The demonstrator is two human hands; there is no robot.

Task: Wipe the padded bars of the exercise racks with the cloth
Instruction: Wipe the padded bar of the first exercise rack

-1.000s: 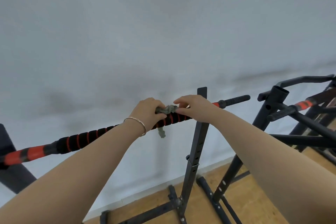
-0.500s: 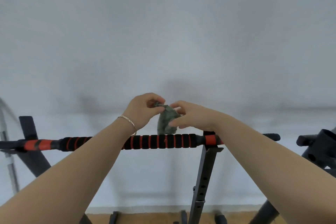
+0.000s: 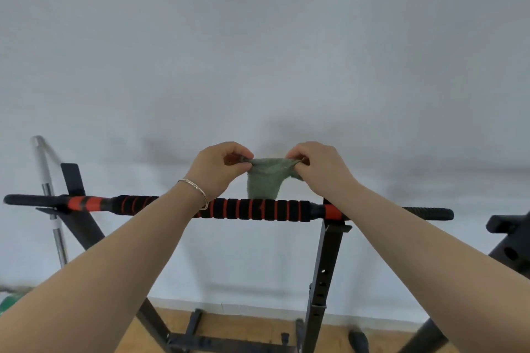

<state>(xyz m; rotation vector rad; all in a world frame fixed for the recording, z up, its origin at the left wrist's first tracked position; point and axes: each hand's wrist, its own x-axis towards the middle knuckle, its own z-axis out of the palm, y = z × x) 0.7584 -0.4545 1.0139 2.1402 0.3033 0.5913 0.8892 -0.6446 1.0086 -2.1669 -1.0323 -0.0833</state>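
Observation:
A green cloth (image 3: 265,179) hangs spread between my two hands, above the padded bar (image 3: 258,209). My left hand (image 3: 219,167) pinches its left top corner and my right hand (image 3: 319,166) pinches its right top corner. The cloth's lower edge reaches down to the top of the bar. The bar is black foam with orange rings and lies level across a black rack, held by the right upright (image 3: 325,266) and the left upright (image 3: 77,209). My left forearm crosses in front of part of the padding.
A silver barbell (image 3: 50,203) leans against the white wall at the left. Another black rack (image 3: 510,249) stands at the right edge. The rack's base feet (image 3: 229,341) rest on a wooden floor. Something green (image 3: 7,304) sits low at the far left.
The cloth went from bunched on the bar to lifted and pulled open between my hands, which have moved apart. My view has swung left, so the bar now looks level.

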